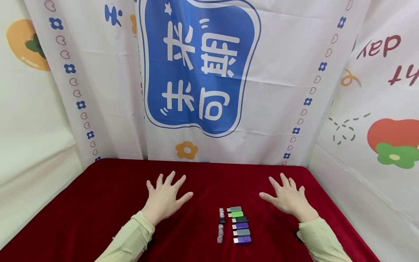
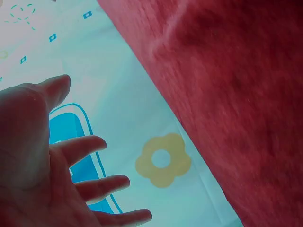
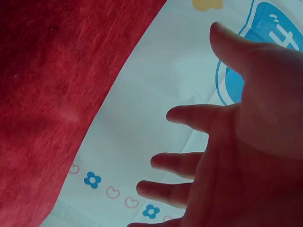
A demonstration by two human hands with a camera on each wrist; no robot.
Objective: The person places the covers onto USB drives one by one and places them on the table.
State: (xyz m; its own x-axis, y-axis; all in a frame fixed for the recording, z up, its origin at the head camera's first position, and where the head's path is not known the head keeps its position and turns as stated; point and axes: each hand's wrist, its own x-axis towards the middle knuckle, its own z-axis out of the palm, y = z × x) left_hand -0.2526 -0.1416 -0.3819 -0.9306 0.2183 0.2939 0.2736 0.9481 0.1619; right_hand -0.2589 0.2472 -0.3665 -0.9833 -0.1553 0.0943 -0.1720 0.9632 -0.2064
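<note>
USB sticks, six, lined up on red table btwn L grip & R grip, both w/ fingers spread apart; clear pcs alongside w/ one black pc, clear no. hard to make out; two sleeves cut off.

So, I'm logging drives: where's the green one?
In the head view, right of centre, the green stick lies between the topmost grey stick and the black stick.

I face a white sheet with a blue panel and an orange flower; printed sheets flank me left and right, and red cloth spreads below me.
</note>
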